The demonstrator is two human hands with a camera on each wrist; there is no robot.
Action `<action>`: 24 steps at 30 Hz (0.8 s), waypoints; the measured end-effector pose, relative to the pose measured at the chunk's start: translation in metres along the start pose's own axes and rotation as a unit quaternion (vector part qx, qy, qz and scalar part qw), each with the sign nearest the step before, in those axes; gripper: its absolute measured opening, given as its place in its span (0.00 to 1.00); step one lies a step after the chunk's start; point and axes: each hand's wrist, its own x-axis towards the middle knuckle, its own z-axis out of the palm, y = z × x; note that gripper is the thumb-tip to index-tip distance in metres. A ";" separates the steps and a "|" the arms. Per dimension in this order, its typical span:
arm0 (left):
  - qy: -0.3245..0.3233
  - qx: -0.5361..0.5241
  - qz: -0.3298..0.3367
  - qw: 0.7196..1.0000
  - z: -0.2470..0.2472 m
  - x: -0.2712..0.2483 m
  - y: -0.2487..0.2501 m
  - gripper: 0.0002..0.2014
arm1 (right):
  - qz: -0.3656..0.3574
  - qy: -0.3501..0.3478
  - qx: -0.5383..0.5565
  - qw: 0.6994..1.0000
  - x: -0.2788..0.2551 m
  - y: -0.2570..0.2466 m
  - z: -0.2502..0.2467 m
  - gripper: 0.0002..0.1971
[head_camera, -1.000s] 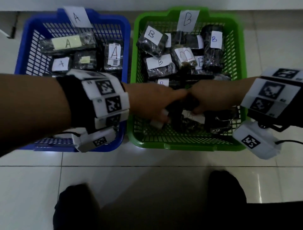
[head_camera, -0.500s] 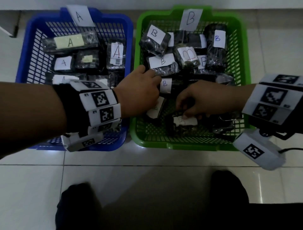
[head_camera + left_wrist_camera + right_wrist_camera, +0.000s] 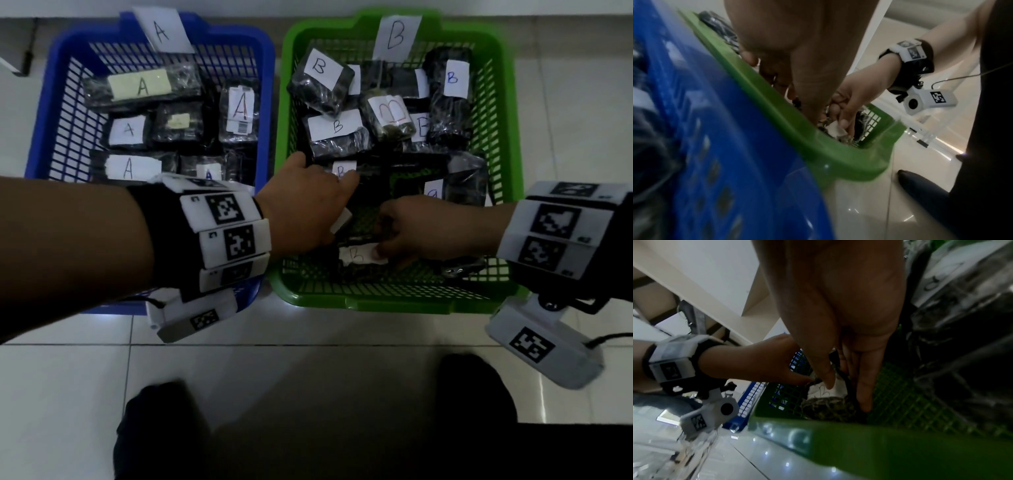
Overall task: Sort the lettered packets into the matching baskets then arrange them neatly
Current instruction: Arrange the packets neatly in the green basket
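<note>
Both hands working inside green basket (image 3: 394, 303) — right hand (image 3: 424, 229) pinching B packet (image 3: 359, 256) near front wall; left hand (image 3: 308, 205) grip unclear. Risk: loose label tearing, neighbouring packets toppling.

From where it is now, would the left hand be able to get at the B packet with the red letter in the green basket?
Probably yes. The left hand is already inside the green basket, and the red-lettered B packet lies on top of the pile just beyond it, uncovered. Its fingers seem busy with another packet, though.

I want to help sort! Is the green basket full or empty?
Nearly full: the green basket holds many B packets, with bare mesh showing only near both hands.
</note>
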 end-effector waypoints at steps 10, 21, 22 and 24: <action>0.044 -0.124 0.014 0.991 0.000 0.000 -0.014 0.23 | 0.045 -0.058 0.299 0.951 -0.006 0.006 0.006 0.14; -0.008 -0.081 0.149 0.985 0.003 -0.007 -0.007 0.25 | -0.047 0.034 0.140 0.988 -0.017 -0.012 -0.034 0.08; -0.010 -0.076 0.151 0.986 0.004 -0.007 -0.007 0.25 | -0.063 0.115 0.033 0.991 -0.017 -0.011 -0.049 0.05; -0.018 -0.072 0.145 0.987 0.004 -0.006 -0.007 0.23 | -0.062 0.200 -0.178 0.962 -0.015 -0.004 -0.071 0.10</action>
